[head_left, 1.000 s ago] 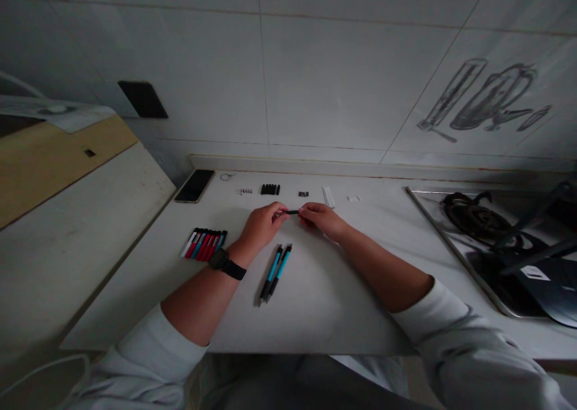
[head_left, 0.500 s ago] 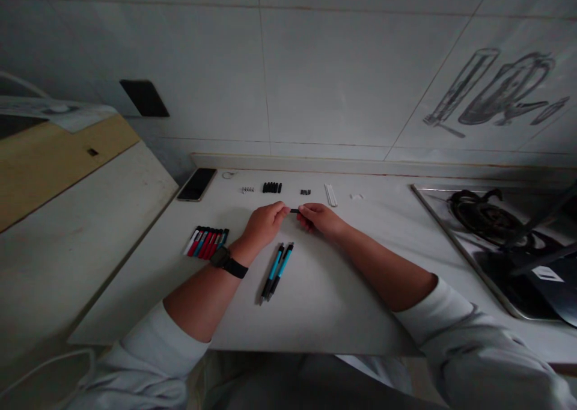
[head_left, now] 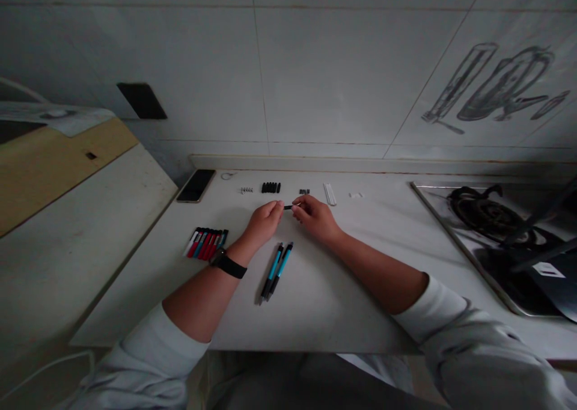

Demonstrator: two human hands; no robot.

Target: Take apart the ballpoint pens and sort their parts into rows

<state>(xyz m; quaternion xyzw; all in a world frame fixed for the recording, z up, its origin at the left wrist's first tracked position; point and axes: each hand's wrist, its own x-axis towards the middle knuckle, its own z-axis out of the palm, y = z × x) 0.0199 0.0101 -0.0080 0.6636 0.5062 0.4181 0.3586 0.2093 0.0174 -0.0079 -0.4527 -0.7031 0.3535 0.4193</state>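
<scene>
My left hand [head_left: 265,220] is closed, its thumb and fingertips pinching a short black pen part [head_left: 288,207] that spans the small space between my hands. Bent over the other end of that part are the thumb and forefinger of my right hand [head_left: 315,217]; a thin light tip seems to show there, too small to make out. Two blue-and-black pens [head_left: 276,273] lie side by side below my hands. Left of my wrist is a row of white, red and blue pen barrels [head_left: 206,243] with dark ends.
Along the back of the white counter [head_left: 342,314] lie small springs [head_left: 246,190], black grips [head_left: 270,187], small dark pieces [head_left: 304,192], white sticks [head_left: 330,194] and clear bits [head_left: 356,195]. A phone [head_left: 196,185] rests at the back left. The gas stove [head_left: 491,217] stands at right.
My right hand has turned, its thumb and forefinger now bent over the end of the black pen part. The left hand has shifted slightly left, still holding it.
</scene>
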